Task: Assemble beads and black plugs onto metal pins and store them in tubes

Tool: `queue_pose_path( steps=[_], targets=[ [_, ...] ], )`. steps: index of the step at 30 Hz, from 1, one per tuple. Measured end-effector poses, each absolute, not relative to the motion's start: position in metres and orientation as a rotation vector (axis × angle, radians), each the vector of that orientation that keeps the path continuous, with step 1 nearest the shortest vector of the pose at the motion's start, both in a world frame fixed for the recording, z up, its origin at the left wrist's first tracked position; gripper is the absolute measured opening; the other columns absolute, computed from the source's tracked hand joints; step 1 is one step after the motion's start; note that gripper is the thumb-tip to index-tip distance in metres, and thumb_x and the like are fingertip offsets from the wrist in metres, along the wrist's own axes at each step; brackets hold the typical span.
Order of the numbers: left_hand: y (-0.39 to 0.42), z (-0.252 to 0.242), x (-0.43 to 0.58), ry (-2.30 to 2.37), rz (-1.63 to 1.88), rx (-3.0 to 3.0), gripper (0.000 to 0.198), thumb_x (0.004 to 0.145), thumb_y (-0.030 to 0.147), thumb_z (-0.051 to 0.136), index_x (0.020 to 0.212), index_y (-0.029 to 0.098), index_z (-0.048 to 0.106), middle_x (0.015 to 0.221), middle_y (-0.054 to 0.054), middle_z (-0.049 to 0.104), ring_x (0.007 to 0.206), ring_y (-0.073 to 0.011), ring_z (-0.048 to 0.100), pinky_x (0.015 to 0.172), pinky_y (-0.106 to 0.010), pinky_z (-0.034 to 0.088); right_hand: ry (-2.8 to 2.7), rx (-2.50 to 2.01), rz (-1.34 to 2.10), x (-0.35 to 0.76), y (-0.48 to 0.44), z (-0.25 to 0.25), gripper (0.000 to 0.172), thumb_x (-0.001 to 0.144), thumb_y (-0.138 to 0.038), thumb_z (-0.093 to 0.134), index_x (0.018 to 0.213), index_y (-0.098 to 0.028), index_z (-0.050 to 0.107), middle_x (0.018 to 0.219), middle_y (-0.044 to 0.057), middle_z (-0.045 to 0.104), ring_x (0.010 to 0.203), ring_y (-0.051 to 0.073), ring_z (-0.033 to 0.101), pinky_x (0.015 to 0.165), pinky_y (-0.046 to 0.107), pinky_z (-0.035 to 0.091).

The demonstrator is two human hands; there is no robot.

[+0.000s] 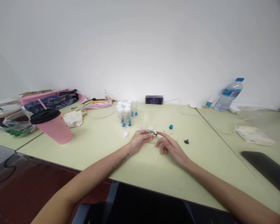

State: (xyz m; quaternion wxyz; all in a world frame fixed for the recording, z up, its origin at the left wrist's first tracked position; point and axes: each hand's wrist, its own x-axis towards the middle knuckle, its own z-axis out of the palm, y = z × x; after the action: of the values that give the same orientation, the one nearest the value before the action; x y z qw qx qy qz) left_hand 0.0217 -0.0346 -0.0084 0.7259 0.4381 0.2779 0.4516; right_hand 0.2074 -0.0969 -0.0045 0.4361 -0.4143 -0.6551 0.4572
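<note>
My left hand [141, 140] pinches a small green piece [150, 132] between thumb and fingers, with a dark round-ended part [156, 134] at its right end. The extended index fingertip of my right hand [171, 147] is at that dark end; its other fingers are loosely curled, apart from the piece. A blue metallic piece [171, 127] and a black piece [186, 141] lie to the right. Behind my left hand stand several clear tubes [128, 116] with white caps and blue pieces inside. A white cap [125, 134] lies in front of them.
A pink cup [58, 129] with a black lid stands at the left, near bags [51, 101]. A phone-like screen [154, 100] leans against the wall. Farther right are a water bottle [228, 95], a tissue pack [255, 135] and a dark flat object [266, 169].
</note>
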Motion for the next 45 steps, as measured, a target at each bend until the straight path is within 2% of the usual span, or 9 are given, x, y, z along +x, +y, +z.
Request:
queue_pose_path(
  steps=[3, 7, 12, 16, 19, 21, 24, 30, 45],
  targets=[
    [-0.0347, -0.0094, 0.0208, 0.607, 0.991, 0.97, 0.028, 0.065, 0.019, 0.082, 0.088, 0.008, 0.072, 0.077, -0.006, 0.072, 0.074, -0.0116, 0.066, 0.081, -0.027, 0.051, -1.625, -1.029, 1.147, 0.2067, -0.097, -0.0045, 0.049, 0.097, -0.049, 0.039, 0.134, -0.019, 0.045, 0.088, 0.006, 0.063, 0.057, 0.014, 0.055, 0.054, 0.03, 0.044],
    [-0.0356, -0.0097, 0.02, 0.602, 1.001, 0.972, 0.03, 0.065, 0.018, 0.082, 0.092, 0.009, 0.072, 0.079, -0.006, 0.073, 0.076, -0.0125, 0.067, 0.083, -0.028, 0.051, -1.614, -1.028, 1.143, 0.2057, -0.098, -0.004, 0.05, 0.097, -0.049, 0.038, 0.138, -0.021, 0.038, 0.09, 0.006, 0.063, 0.057, 0.014, 0.056, 0.056, 0.03, 0.045],
    [-0.0375, -0.0083, 0.0199, 0.588, 1.001, 0.982, 0.028, 0.065, 0.019, 0.082, 0.09, 0.01, 0.073, 0.087, -0.007, 0.074, 0.081, -0.0137, 0.067, 0.089, -0.03, 0.05, -1.634, -1.025, 1.146, 0.2057, -0.0989, -0.0023, 0.045, 0.097, -0.049, 0.037, 0.13, -0.02, 0.045, 0.087, 0.005, 0.063, 0.058, 0.014, 0.056, 0.056, 0.029, 0.044],
    [-0.0385, -0.0079, 0.0201, 0.58, 0.99, 0.993, 0.028, 0.064, 0.019, 0.082, 0.089, 0.011, 0.074, 0.09, -0.007, 0.074, 0.084, -0.0151, 0.068, 0.092, -0.032, 0.048, -1.634, -1.029, 1.139, 0.2058, -0.1, -0.0008, 0.046, 0.098, -0.049, 0.036, 0.135, -0.022, 0.038, 0.088, 0.004, 0.063, 0.057, 0.013, 0.056, 0.056, 0.029, 0.043],
    [-0.0386, -0.0082, 0.0202, 0.581, 0.984, 1.002, 0.028, 0.063, 0.02, 0.083, 0.088, 0.01, 0.074, 0.089, -0.008, 0.074, 0.084, -0.016, 0.068, 0.093, -0.034, 0.048, -1.645, -1.024, 1.147, 0.206, -0.1009, -0.0004, 0.044, 0.098, -0.05, 0.037, 0.131, -0.021, 0.043, 0.087, 0.004, 0.063, 0.058, 0.014, 0.056, 0.057, 0.029, 0.044],
    [-0.0385, -0.0085, 0.0201, 0.582, 0.988, 1.007, 0.028, 0.063, 0.021, 0.083, 0.088, 0.01, 0.074, 0.09, -0.008, 0.074, 0.084, -0.0158, 0.068, 0.093, -0.033, 0.047, -1.647, -1.023, 1.149, 0.2062, -0.1013, -0.0006, 0.045, 0.097, -0.05, 0.037, 0.131, -0.021, 0.044, 0.087, 0.004, 0.063, 0.058, 0.013, 0.056, 0.057, 0.029, 0.044],
    [-0.0387, -0.009, 0.0202, 0.586, 0.997, 1.013, 0.029, 0.063, 0.02, 0.083, 0.089, 0.011, 0.074, 0.091, -0.007, 0.074, 0.082, -0.0146, 0.067, 0.092, -0.033, 0.047, -1.64, -1.024, 1.139, 0.2067, -0.1013, -0.0011, 0.046, 0.098, -0.049, 0.036, 0.135, -0.023, 0.036, 0.088, 0.004, 0.064, 0.057, 0.013, 0.057, 0.055, 0.028, 0.043],
    [-0.0389, -0.01, 0.0202, 0.587, 1.0, 1.021, 0.03, 0.062, 0.021, 0.083, 0.089, 0.011, 0.074, 0.089, -0.007, 0.074, 0.081, -0.015, 0.068, 0.091, -0.034, 0.047, -1.655, -1.011, 1.138, 0.2073, -0.1003, -0.0016, 0.04, 0.098, -0.049, 0.036, 0.125, -0.022, 0.046, 0.085, 0.003, 0.063, 0.057, 0.012, 0.056, 0.057, 0.028, 0.044],
    [-0.0393, -0.0101, 0.02, 0.591, 1.025, 0.996, 0.033, 0.062, 0.019, 0.084, 0.092, 0.011, 0.072, 0.089, -0.008, 0.075, 0.08, -0.0146, 0.069, 0.087, -0.031, 0.05, -1.65, -1.014, 1.143, 0.206, -0.1022, 0.0009, 0.042, 0.098, -0.05, 0.035, 0.13, -0.023, 0.039, 0.086, 0.003, 0.062, 0.056, 0.013, 0.055, 0.055, 0.027, 0.043]
  ],
)
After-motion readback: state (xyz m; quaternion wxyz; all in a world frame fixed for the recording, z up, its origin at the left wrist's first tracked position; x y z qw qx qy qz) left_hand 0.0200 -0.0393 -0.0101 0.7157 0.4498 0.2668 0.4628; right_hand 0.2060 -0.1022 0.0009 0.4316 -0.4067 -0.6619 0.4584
